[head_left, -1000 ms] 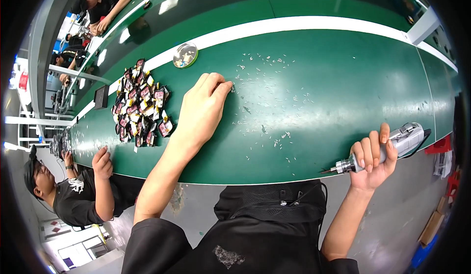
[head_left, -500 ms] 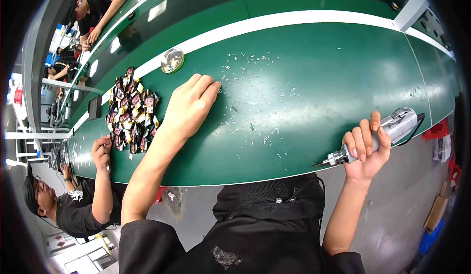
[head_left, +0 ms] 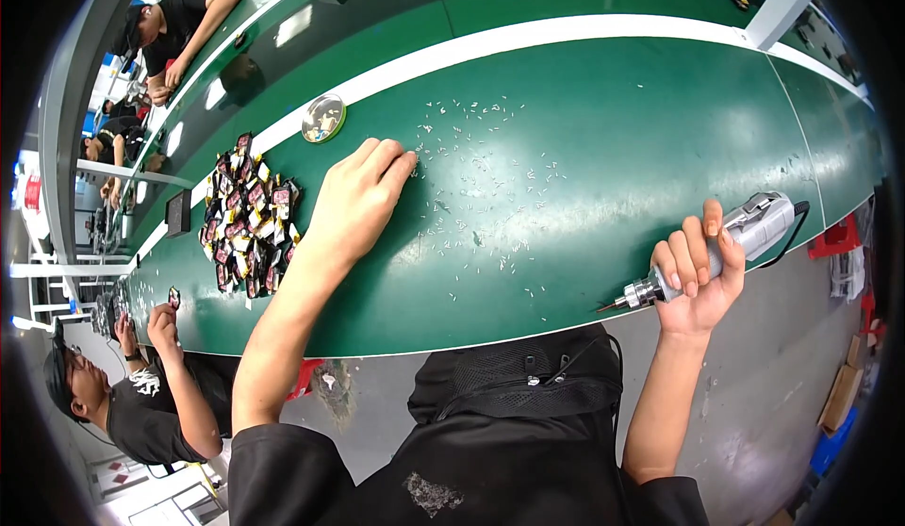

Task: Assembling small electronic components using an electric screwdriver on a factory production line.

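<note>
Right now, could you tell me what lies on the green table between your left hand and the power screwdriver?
In the head view, only small white scattered bits on the bare green table.

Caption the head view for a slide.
Left hand flat on the green conveyor belt beside scattered small screws; right hand grips an electric screwdriver.

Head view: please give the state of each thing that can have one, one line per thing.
left hand: flat on the green table, palm down, holding nothing
right hand: closed around the electric screwdriver
electric screwdriver: held off the table edge, tip pointing left
small screws: scattered loose on the table
small dark parts: heaped in a pile
round tin: lying flat
</note>
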A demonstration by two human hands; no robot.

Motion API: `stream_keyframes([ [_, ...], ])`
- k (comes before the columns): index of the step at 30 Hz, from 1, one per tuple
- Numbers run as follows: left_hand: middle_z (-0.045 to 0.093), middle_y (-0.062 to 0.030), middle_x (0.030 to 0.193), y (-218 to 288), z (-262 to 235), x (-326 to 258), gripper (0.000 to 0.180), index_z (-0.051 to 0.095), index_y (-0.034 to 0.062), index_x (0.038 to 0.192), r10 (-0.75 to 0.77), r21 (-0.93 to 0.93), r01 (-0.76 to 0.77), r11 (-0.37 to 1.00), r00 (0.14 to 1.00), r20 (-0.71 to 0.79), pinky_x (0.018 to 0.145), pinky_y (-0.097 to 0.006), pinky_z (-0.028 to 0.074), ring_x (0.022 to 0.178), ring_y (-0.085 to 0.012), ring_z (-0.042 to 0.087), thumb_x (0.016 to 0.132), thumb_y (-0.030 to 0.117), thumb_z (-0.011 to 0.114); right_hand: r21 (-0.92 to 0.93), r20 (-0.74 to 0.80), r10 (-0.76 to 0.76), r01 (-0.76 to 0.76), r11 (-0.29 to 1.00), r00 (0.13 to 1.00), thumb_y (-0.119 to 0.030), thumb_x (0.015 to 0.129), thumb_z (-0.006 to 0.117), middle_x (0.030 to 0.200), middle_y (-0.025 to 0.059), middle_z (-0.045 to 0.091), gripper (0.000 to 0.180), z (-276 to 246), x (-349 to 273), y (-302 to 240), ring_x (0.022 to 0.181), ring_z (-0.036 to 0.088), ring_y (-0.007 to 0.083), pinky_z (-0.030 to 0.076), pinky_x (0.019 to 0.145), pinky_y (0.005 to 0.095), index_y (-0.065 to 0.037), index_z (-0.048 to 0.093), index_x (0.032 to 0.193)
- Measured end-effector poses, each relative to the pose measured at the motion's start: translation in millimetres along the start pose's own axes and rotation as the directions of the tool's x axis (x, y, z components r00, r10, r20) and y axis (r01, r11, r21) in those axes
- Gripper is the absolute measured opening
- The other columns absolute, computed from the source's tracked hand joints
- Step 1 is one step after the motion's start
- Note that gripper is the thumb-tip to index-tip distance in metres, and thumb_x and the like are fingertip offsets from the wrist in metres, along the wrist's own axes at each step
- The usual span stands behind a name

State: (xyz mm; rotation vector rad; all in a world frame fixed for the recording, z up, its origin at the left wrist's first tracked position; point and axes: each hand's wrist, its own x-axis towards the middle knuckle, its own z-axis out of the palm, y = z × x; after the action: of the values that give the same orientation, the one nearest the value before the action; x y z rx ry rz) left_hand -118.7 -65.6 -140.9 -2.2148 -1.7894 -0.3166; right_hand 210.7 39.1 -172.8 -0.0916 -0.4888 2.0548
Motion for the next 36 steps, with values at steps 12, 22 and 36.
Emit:
stream_keyframes([
  [12,0.06,-0.0081,0.086,-6,2,0,0.02,0.064,-0.001,0.091,0.018,-0.069,-0.021,0.997,0.998,-0.052,0.062,-0.032,0.051,0.073,-0.0224,0.06,0.071,-0.003,0.069,0.032,-0.012,0.003,-0.003,0.999,1.0,-0.015,0.092,0.044,0.054,-0.0006,0.036,0.01,0,0,0,0.041,0.034,0.0096,0.036,0.048,0.0275,-0.006,0.043,0.089],
  [22,0.063,-0.0091,0.081,46,-18,-12,0.019,0.068,0.0004,0.089,-0.341,-0.422,0.236,0.875,0.92,-0.194,0.059,-0.027,0.049,0.069,-0.0188,0.062,0.073,-0.008,0.068,0.026,-0.009,0.005,-0.005,1.0,1.0,-0.015,0.092,0.044,0.054,-0.0012,0.036,0.009,-3,-1,-1,0.04,0.035,0.0095,0.036,0.047,0.0275,-0.006,0.044,0.09],
  [36,0.062,-0.0114,0.081,152,-10,-18,0.01,0.066,-0.0055,0.084,-0.519,-0.973,0.224,0.046,0.838,0.168,0.062,-0.025,0.046,0.07,-0.0148,0.058,0.075,-0.011,0.066,0.072,0.027,-0.197,0.195,0.978,0.98,-0.011,0.089,0.051,0.055,-0.0004,0.039,0.01,67,-11,18,0.041,0.038,0.009,0.037,0.048,0.0258,-0.003,0.046,0.092],
])
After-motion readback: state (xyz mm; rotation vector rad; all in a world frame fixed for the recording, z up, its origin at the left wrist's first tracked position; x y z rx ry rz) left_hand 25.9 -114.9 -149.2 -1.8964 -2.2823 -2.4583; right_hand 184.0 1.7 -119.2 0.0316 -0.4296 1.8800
